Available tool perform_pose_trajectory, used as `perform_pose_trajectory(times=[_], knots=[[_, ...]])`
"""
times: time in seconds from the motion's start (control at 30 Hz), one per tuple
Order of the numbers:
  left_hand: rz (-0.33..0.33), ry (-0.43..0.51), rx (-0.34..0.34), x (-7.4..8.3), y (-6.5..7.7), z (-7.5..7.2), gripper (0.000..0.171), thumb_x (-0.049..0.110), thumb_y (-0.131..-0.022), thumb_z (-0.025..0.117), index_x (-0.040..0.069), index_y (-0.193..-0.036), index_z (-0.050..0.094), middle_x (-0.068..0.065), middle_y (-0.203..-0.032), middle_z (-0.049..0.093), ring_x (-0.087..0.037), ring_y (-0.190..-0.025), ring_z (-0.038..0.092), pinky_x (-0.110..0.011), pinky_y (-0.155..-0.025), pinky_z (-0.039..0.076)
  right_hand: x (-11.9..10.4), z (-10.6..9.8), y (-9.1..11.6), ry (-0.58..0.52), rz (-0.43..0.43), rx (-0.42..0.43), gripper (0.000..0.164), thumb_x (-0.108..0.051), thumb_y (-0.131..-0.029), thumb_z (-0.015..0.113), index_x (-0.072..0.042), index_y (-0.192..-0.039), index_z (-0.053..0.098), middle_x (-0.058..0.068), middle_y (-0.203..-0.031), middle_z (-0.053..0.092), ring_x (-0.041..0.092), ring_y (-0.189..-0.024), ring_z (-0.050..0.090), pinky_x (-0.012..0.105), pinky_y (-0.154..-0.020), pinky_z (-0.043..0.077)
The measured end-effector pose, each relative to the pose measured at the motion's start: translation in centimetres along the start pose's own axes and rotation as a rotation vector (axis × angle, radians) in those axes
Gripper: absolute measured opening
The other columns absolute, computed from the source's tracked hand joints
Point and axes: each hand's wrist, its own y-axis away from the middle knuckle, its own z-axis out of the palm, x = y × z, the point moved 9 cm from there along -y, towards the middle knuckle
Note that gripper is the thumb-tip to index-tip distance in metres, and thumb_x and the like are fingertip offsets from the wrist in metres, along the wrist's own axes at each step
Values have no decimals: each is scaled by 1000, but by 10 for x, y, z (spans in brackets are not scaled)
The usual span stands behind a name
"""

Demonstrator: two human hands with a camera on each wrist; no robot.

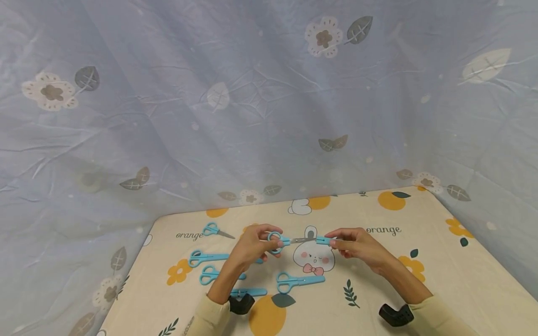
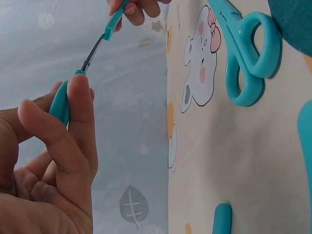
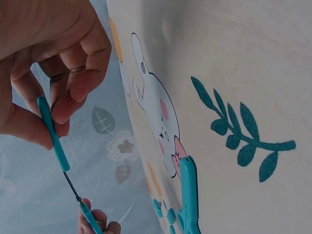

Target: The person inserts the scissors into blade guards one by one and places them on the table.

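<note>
My left hand (image 1: 251,243) holds a small pair of scissors (image 1: 298,240) by its light blue handles, above the table. The metal blades point right, towards my right hand (image 1: 359,243). That hand pinches a light blue blade cover (image 1: 322,240) between thumb and fingers. In the right wrist view the blade tips meet the end of the cover (image 3: 58,148); how far they sit inside is hidden. Below the hands lies a covered pair of scissors (image 1: 300,280).
Left of my left arm lie scissors with bare blades (image 1: 218,230) and covered scissors (image 1: 210,257). More blue scissors (image 1: 210,275) and a blue piece (image 1: 256,292) are partly hidden by the arm. A patterned cloth (image 1: 328,312) covers the table; a grey-blue curtain (image 1: 269,116) hangs behind.
</note>
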Motion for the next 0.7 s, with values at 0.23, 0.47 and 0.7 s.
perform_pose_trajectory(times=[0.23,0.47,0.7], knots=[[-8,-19,7,-1,0,-1,37,16,-98,80,7,-133,71,-8,-92,76,-20,-76,80,-23,-50,49,-1,3,-3,6,-16,-17,40,-25,-104,74,1,-133,71,4,-91,64,14,-80,57,29,-72,50],[18,-51,0,3,0,2,36,16,-99,80,7,-132,71,-16,-98,77,-23,-76,80,-25,-51,48,-2,7,-5,6,-15,-37,39,-25,-103,75,1,-132,72,5,-93,68,14,-80,57,30,-72,51],[33,-30,-14,6,0,6,34,12,-99,78,6,-132,71,-15,-97,78,-19,-73,79,-23,-50,47,-1,9,-6,14,-8,-43,39,-25,-103,75,1,-132,72,6,-91,65,15,-80,57,30,-72,50]])
